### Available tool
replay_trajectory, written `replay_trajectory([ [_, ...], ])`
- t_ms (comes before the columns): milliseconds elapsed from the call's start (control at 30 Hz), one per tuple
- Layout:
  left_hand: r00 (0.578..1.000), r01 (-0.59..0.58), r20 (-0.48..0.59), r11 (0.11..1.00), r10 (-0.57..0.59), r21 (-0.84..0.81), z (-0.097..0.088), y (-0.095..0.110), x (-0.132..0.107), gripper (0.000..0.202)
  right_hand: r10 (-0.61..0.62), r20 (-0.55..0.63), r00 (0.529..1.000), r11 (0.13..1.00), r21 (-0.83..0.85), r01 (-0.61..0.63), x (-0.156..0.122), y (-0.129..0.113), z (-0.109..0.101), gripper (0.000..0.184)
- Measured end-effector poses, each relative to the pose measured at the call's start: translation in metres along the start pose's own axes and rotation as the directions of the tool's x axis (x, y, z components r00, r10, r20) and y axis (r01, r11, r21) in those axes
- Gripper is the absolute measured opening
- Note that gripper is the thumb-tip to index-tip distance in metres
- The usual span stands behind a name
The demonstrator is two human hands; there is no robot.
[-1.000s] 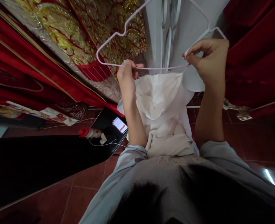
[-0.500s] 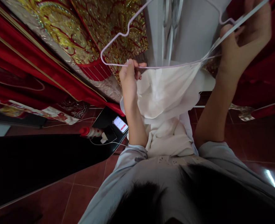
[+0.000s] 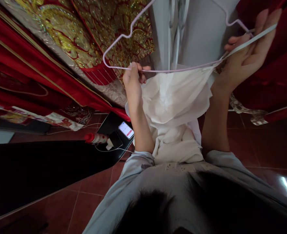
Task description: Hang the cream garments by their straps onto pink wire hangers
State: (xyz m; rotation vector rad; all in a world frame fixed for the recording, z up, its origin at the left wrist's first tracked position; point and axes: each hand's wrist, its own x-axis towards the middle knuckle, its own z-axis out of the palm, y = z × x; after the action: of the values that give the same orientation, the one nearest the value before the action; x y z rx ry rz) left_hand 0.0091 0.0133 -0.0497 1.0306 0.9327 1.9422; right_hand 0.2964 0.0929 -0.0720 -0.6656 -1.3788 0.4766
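Observation:
A thin lilac hanger (image 3: 187, 69) spans the upper middle, with a white garment (image 3: 177, 97) hanging beneath its lower bar. My left hand (image 3: 135, 74) is closed on that bar near the left corner, thumb against fingers. At the bar's right end, a narrow white strap (image 3: 252, 40) runs taut from the garment across my right hand (image 3: 245, 58). The strap is hooked over my right fingers, some of which are stretched out while others curl by the hanger. The hanger's right corner is partly hidden by this hand.
Red and gold sequinned garments (image 3: 85, 35) hang at the left, and dark red cloth (image 3: 275, 71) hangs at the right. A lit phone (image 3: 126, 130), a dark phone (image 3: 116, 139) and a red-capped bottle (image 3: 96, 138) lie on a black surface (image 3: 48, 169). A charging cable trails there.
My right hand has turned and moved down and slightly left, bringing the strap lower. The hanger has shifted slightly left, while my left hand keeps its hold on the bar.

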Motion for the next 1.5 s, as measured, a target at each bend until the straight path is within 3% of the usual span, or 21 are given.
replay_trajectory([
  [67, 1.000, 0.010, 0.017, 1.000, -0.010, -0.004, 0.000, -0.004, 0.002, 0.053, -0.120, -0.235, 0.965, 0.977, 0.144, 0.156, 0.009, 0.026, -0.002, 0.047],
  [167, 0.998, 0.048, -0.029, 0.999, -0.048, 0.002, 0.002, -0.008, 0.003, 0.051, -0.101, -0.500, 0.860, 0.938, 0.242, 0.250, 0.018, 0.055, -0.011, 0.040],
  [233, 0.997, 0.043, -0.071, 0.999, -0.042, 0.015, 0.005, -0.007, 0.002, 0.051, -0.123, -0.578, 0.807, 0.927, 0.222, 0.301, 0.017, 0.055, -0.013, 0.044],
  [300, 0.996, 0.013, -0.084, 0.999, -0.009, 0.040, 0.007, -0.005, 0.001, 0.053, -0.250, -0.588, 0.769, 0.896, 0.160, 0.413, 0.010, 0.036, -0.009, 0.043],
  [367, 0.996, -0.007, -0.087, 0.997, 0.014, 0.074, 0.008, -0.004, 0.000, 0.056, -0.363, -0.464, 0.808, 0.886, 0.097, 0.454, 0.000, 0.006, 0.004, 0.038],
  [400, 0.996, -0.010, -0.092, 0.996, 0.018, 0.091, 0.007, -0.004, 0.000, 0.056, -0.352, -0.397, 0.848, 0.901, 0.103, 0.422, -0.005, -0.010, 0.012, 0.036],
  [433, 0.995, -0.010, -0.095, 0.994, 0.020, 0.105, 0.006, -0.005, 0.001, 0.057, -0.284, -0.212, 0.935, 0.947, 0.091, 0.308, -0.010, -0.025, 0.021, 0.029],
  [467, 0.996, -0.013, -0.092, 0.993, 0.023, 0.113, 0.005, -0.006, 0.001, 0.056, -0.205, 0.020, 0.978, 0.978, 0.046, 0.204, -0.013, -0.038, 0.029, 0.029],
  [533, 0.996, -0.038, -0.075, 0.993, 0.047, 0.109, 0.002, -0.009, 0.003, 0.053, -0.056, 0.308, 0.950, 0.993, -0.081, 0.085, -0.019, -0.055, 0.043, 0.026],
  [600, 0.996, -0.074, -0.045, 0.993, 0.079, 0.091, -0.001, -0.009, 0.002, 0.049, 0.037, 0.418, 0.908, 0.981, -0.189, 0.047, -0.022, -0.061, 0.051, 0.020],
  [767, 0.998, -0.031, 0.057, 0.993, 0.024, 0.116, -0.005, 0.004, -0.008, 0.037, 0.054, 0.338, 0.939, 0.948, -0.314, 0.059, -0.023, -0.066, 0.047, 0.020],
  [867, 1.000, 0.007, 0.027, 0.988, -0.012, 0.156, -0.019, 0.014, -0.009, 0.038, 0.049, 0.319, 0.946, 0.954, -0.297, 0.050, -0.020, -0.071, 0.040, 0.023],
  [1000, 0.990, -0.090, -0.089, 0.982, 0.106, 0.166, -0.048, 0.016, -0.001, 0.021, 0.068, 0.306, 0.949, 0.947, -0.319, 0.035, -0.018, -0.071, 0.038, 0.025],
  [1133, 0.949, -0.206, -0.193, 0.953, 0.250, 0.222, -0.068, 0.015, 0.003, 0.017, 0.057, 0.302, 0.952, 0.948, -0.315, 0.043, -0.020, -0.070, 0.038, 0.026],
  [1267, 0.947, -0.273, -0.098, 0.925, 0.307, 0.265, -0.066, 0.023, -0.002, 0.021, 0.064, 0.338, 0.939, 0.947, -0.317, 0.050, -0.020, -0.072, 0.036, 0.026],
  [1500, 0.956, -0.247, -0.128, 0.958, 0.266, 0.146, -0.053, 0.040, -0.006, 0.011, 0.077, 0.316, 0.946, 0.948, -0.317, 0.029, -0.016, -0.077, 0.031, 0.021],
])
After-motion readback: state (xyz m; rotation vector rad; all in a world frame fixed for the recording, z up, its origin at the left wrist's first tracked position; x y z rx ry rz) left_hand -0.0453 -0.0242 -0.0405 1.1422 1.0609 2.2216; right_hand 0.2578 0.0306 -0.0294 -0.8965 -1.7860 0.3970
